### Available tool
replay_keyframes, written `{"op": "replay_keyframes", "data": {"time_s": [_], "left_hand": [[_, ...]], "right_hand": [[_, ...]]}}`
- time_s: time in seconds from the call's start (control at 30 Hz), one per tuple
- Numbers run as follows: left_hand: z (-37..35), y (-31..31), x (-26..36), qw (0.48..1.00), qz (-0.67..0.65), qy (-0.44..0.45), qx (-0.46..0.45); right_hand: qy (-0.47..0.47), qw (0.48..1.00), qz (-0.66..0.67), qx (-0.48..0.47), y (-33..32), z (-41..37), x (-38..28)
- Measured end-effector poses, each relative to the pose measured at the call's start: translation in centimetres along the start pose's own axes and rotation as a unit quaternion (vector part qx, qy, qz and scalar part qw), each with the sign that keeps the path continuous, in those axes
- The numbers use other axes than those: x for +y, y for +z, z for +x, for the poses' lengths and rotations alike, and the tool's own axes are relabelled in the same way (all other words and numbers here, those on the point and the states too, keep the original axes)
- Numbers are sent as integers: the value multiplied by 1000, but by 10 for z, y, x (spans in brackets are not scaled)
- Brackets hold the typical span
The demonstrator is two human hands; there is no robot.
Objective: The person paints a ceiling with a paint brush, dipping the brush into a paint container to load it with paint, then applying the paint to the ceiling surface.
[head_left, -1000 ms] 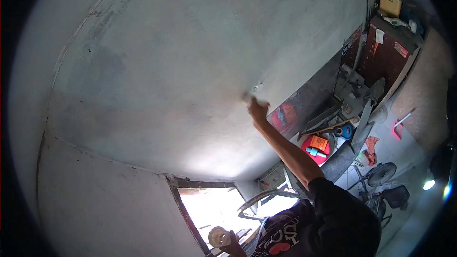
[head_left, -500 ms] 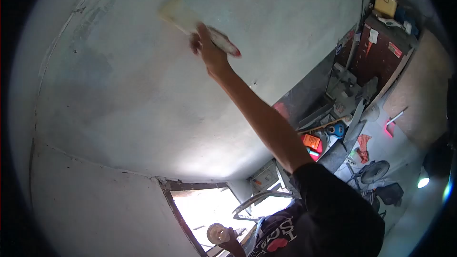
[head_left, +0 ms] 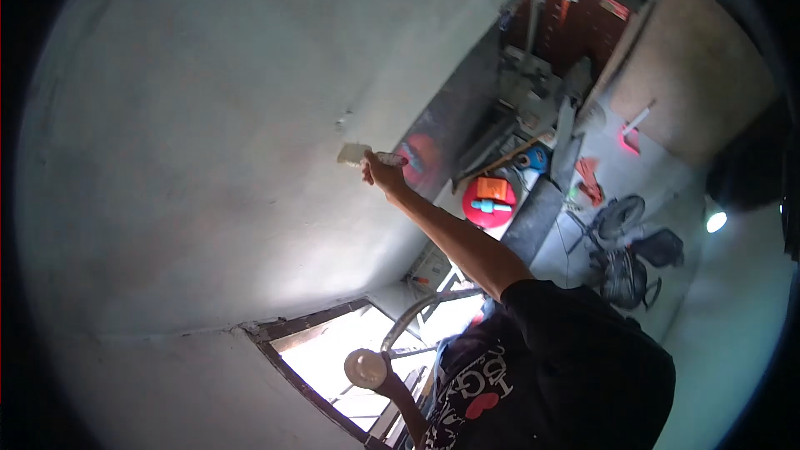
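Note:
My right hand is wrapped round a paintbrush with wide pale bristles, held up against the grey-white wall. The far end of its handle looks red. Lower down, beside the window frame, my left hand grips a round plastic cup from the side. Pale, creamy paint shows inside the cup's open top.
A bright window lies below the wall, with a curved metal rail near my left hand. On the floor are a red stool with an orange box on it, a blue container, an orange cloth and a pink dustpan. A brown cabinet stands beyond.
My right hand has brought the brush down the wall, closer to its lower edge. The view has shifted, and the cup in my left hand shows more fully.

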State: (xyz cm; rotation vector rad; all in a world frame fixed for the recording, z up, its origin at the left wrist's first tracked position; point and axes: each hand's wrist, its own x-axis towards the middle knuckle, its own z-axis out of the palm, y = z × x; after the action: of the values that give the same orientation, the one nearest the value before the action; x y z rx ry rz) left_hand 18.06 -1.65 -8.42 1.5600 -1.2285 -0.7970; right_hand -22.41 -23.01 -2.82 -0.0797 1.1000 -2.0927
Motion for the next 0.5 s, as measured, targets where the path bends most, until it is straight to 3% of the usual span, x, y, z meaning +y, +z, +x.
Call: {"op": "replay_keyframes", "data": {"time_s": [0.07, 0.13, 0.2, 0.27, 0.33, 0.37, 0.43, 0.5], "left_hand": [[10, 14, -13, 998, -1, 47, -45], [18, 30, -37, 997, 19, 26, -67], [6, 58, 30, 992, 42, -8, -118], [13, 73, 19, 987, 67, 36, -144], [14, 84, 21, 982, 60, 45, -171], [16, 86, 20, 979, 66, 2, -192], [21, 92, 28, 967, 80, -98, -220], [30, 98, 13, 970, 116, -70, -203]], "right_hand": [[26, 998, -42, -25, -42, -25, 12], [45, 998, -31, -23, -82, -68, 9], [76, 997, -19, -9, -129, -108, 17], [121, 991, 15, 51, -174, -150, 15], [108, 993, 46, 23, -209, -191, 1], [139, 977, 58, 152, -222, -207, 7], [122, 978, 78, 152, -254, -245, 8], [99, 978, 97, 159, -278, -270, 9]]}}
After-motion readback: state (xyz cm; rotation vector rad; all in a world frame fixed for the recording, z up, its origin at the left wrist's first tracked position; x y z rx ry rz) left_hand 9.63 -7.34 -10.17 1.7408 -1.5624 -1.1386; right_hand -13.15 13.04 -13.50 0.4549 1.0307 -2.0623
